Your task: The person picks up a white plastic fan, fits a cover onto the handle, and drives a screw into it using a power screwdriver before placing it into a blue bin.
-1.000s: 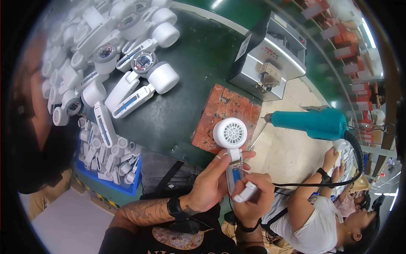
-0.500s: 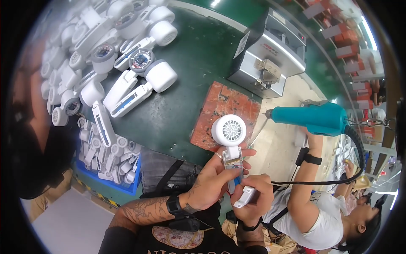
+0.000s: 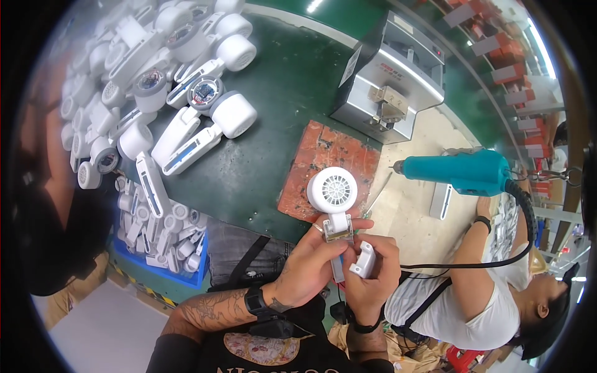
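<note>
A white handheld fan with a round slotted grille lies over the front of a worn red board. My left hand is closed around its handle, the thumb across the top. The handle is open near the neck and shows a small metallic and clear part inside. My right hand is at the lower handle and pinches a small white plastic cap with raised ends. The fingers hide much of the lower handle.
A teal electric screwdriver hangs at right, its black cable looping down. Behind stands a grey machine. Partly assembled fans are heaped at left, above a blue bin of more. A white handle piece lies near a co-worker's arm.
The white cap has turned in my right hand and now shows its inner side. The co-worker's arm has moved down and right, uncovering the white handle piece on the bench.
</note>
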{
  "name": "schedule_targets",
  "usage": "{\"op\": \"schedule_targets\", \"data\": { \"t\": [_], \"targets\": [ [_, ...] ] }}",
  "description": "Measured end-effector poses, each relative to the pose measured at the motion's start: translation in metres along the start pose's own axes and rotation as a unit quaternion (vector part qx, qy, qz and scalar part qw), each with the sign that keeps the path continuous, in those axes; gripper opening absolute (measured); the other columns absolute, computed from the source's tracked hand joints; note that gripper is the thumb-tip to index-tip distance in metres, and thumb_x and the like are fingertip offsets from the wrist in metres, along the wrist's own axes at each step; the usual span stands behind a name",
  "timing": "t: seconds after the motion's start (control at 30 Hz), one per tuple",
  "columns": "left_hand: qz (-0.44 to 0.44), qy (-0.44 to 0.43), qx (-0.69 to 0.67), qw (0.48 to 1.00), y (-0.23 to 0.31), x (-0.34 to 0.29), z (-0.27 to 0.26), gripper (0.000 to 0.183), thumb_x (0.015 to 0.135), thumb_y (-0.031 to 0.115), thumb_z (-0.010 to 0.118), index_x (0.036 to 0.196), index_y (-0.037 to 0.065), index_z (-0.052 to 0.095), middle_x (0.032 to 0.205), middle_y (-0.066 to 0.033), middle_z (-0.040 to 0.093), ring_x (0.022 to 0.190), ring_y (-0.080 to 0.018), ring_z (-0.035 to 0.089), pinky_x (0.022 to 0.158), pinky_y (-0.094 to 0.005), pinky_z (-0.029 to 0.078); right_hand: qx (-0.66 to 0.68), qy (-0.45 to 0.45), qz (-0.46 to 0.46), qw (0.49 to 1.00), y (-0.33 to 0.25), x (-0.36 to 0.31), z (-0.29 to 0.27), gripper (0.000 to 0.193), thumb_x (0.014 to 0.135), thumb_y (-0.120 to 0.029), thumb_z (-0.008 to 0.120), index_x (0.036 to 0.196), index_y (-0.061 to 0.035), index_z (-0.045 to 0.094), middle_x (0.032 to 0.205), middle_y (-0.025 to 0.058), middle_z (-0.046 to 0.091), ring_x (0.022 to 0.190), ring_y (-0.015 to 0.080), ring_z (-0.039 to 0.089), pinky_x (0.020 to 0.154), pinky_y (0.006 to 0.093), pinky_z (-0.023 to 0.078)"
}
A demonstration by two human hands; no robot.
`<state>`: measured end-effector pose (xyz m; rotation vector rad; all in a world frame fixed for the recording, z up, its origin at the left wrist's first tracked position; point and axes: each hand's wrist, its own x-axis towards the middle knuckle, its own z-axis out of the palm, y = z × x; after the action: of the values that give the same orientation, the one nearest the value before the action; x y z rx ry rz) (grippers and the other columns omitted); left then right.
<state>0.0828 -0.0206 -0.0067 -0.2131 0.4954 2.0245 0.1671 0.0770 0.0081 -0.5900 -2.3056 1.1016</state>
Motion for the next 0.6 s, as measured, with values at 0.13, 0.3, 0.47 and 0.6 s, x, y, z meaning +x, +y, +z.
{"op": "schedule_targets", "data": {
  "t": [0.13,0.3,0.47,0.6],
  "targets": [
    [-0.015,0.008,-0.008,1.000,-0.001,-0.001,-0.001,0.052,0.095,0.003,0.047,0.146,0.002,0.037,0.141,-0.0171,0.051,0.112,-0.0212,0.056,0.105,-0.0416,0.043,0.197,0.025,0.128,0.972,-0.016,0.000,-0.002,0.058,0.084,-0.016,0.071,0.133,-0.0011,0.044,0.103,0.0079,0.054,0.090,0.0134,0.054,0.080,0.0263,0.044],
    [-0.006,-0.023,-0.024,0.999,-0.002,0.000,-0.006,0.057,0.092,0.000,0.048,0.147,0.003,0.036,0.142,-0.0155,0.051,0.115,-0.0223,0.056,0.104,-0.0407,0.044,0.220,0.028,0.174,0.959,-0.017,-0.003,-0.019,0.064,0.087,-0.037,0.068,0.133,-0.0003,0.044,0.105,0.0078,0.053,0.082,0.0105,0.048,0.070,0.0238,0.040],
    [0.007,-0.033,0.022,0.999,-0.003,-0.002,-0.004,0.061,0.089,-0.003,0.049,0.148,0.003,0.034,0.142,-0.0153,0.051,0.116,-0.0215,0.056,0.105,-0.0397,0.043,0.145,0.009,0.077,0.986,-0.011,-0.011,-0.021,0.061,0.084,-0.026,0.075,0.131,0.0014,0.048,0.108,0.0121,0.053,0.091,0.0170,0.052,0.069,0.0305,0.044],
    [-0.018,-0.020,0.017,0.999,-0.001,-0.001,-0.005,0.062,0.088,-0.005,0.047,0.148,0.004,0.034,0.143,-0.0158,0.050,0.118,-0.0216,0.055,0.108,-0.0396,0.041,0.008,-0.012,-0.023,1.000,-0.015,-0.015,-0.028,0.057,0.077,-0.017,0.079,0.125,0.0004,0.055,0.107,0.0143,0.054,0.090,0.0251,0.054,0.070,0.0309,0.045]
  ]
}}
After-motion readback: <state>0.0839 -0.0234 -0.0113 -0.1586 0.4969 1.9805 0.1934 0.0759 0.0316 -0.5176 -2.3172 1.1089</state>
